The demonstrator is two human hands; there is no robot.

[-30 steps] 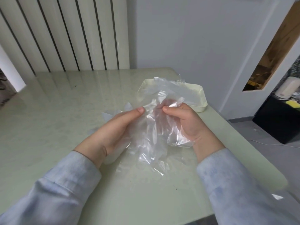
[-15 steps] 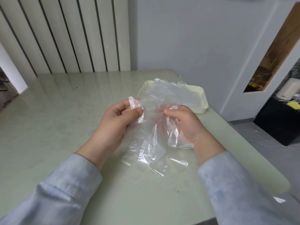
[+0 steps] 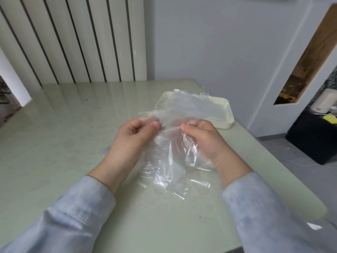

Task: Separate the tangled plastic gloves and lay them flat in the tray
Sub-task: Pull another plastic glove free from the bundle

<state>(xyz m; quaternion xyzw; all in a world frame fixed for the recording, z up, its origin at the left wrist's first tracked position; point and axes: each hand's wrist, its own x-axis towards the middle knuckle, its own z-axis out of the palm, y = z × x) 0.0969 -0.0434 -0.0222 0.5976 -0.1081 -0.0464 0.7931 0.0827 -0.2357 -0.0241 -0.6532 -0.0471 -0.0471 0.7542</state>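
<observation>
A pale green table (image 3: 63, 143) carries everything. Behind it stands a white slatted panel (image 3: 73, 39) beside a plain grey wall. One cream tray (image 3: 230, 123) sits near the table's far right corner, well apart from the near edge. Off to the right, on the floor, a black cabinet (image 3: 313, 139) bears a white appliance (image 3: 324, 103), and a thin cable (image 3: 310, 164) trails beside it. A small pale scrap (image 3: 314, 226) lies by the table's right edge.

The tangled plastic gloves (image 3: 169, 161) hang in a clear, crumpled bunch between the two hands, their lower ends touching the table. The left hand (image 3: 131, 143) pinches the bunch's upper edge between thumb and curled fingers. The right hand (image 3: 204, 141) pinches it just beside, its thumb on top and its fingers behind the film. The raised film stands in front of the tray's near left rim and blurs it.

More clear film (image 3: 197, 105) lies in the tray, rising a little over its far rim. The layers overlap and are see-through, so the gloves cannot be counted, either in the bunch or in the tray. Two light blue sleeves (image 3: 76, 212) are cut off by the bottom edge.
</observation>
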